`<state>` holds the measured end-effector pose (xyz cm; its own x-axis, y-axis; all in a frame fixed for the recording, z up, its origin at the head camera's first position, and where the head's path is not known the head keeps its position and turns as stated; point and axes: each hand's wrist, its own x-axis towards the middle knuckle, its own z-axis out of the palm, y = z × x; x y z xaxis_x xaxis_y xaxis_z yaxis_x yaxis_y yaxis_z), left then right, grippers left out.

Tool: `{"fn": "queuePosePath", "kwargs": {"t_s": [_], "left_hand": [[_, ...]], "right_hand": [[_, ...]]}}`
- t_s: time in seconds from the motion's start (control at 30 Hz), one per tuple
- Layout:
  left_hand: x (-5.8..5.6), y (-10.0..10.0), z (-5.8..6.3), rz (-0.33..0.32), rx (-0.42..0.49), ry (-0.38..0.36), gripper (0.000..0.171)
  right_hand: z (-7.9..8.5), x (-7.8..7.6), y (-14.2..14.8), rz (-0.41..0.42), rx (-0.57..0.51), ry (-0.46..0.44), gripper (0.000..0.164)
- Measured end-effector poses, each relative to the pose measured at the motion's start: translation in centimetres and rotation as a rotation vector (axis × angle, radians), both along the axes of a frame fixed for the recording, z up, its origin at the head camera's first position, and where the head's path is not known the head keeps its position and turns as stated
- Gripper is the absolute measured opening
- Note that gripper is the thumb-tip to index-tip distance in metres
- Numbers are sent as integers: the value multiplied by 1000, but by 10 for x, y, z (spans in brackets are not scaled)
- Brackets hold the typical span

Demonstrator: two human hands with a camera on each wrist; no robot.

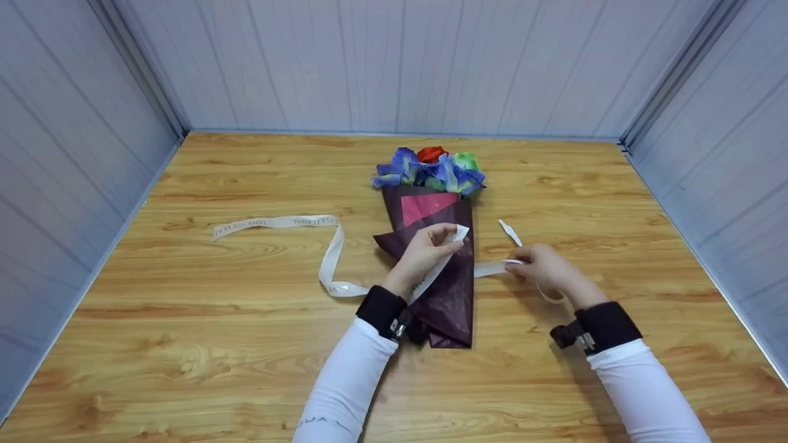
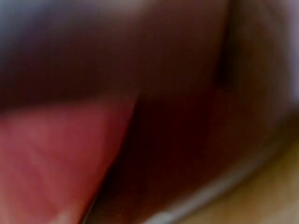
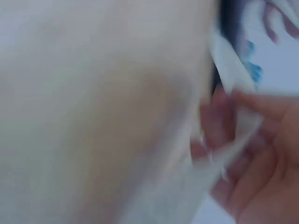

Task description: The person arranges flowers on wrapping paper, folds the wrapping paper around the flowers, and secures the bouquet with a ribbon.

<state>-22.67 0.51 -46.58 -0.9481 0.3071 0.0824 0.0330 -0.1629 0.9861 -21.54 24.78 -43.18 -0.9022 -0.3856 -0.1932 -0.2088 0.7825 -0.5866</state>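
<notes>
A bouquet wrapped in dark purple paper (image 1: 448,307) lies on the table, with blue, red and green flowers (image 1: 403,166) at its far end. My left hand (image 1: 425,252) is over the wrapping and pinches a white printed ribbon (image 1: 438,271) between thumb and fingers. To the right of the bouquet, my right hand (image 1: 545,267) pinches a stretch of ribbon (image 1: 490,269) that comes out from the wrapping's right edge. In the right wrist view, the ribbon (image 3: 231,65) runs into the fingers of that hand (image 3: 261,158). The left wrist view is blurred, with wrapping close to the lens.
A long tail of the ribbon (image 1: 332,252) lies bent across the wooden table (image 1: 203,344) left of the bouquet. A ribbon end (image 1: 510,232) sticks up beyond the right hand. Pale panel walls (image 1: 369,67) stand at the back and both sides.
</notes>
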Motion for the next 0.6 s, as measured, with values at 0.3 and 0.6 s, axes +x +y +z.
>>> {"fn": "queuePosePath", "kwargs": {"t_s": [0.3, 0.6], "left_hand": [[-1, -1, -1, 13, 4, 18, 29], [4, 2, -2, -135, 3, 139, 21]], "right_hand": [[52, 5, -38, 237, -30, 139, 14], [80, -7, -86, 389, -81, 245, 13]]}}
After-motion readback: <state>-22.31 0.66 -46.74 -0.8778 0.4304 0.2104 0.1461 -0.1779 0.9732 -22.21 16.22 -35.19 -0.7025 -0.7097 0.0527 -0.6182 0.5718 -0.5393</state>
